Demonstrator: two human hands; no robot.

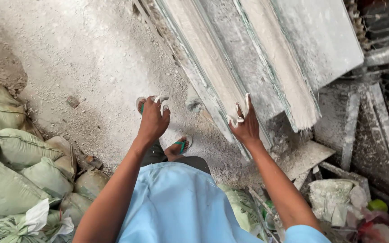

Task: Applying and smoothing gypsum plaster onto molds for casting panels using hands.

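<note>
The floor (91, 54) is rough, grey and dusty, with small stones and crumbs all over it. It looks like a messy work place.

Long white mouldings (230, 58) lie stacked in a slanted pile at the top right. I can count about three long strips in the pile. They look hard and chalky, with curved faces and rough, broken ends. A flat grey slab (311, 36) lies beside them.

On the left there is a heap of sacks (23, 171). About six show. They are pale green, soft and lumpy. At the right there are dusty metal bars (383, 130) and bits of rubbish.

Two hands show, both dusted with white powder. The right hand (245, 123) rests on the near end of the mouldings. Its fingers are spread out and press flat on the strip. The left hand (153, 118) hangs in the air over the floor, well apart from the pile. Its fingers are a bit curled and loose, and it holds nothing.

Two feet in green flip-flops (182, 145) stand on the floor. The person wears a light blue shirt (176, 207).
</note>
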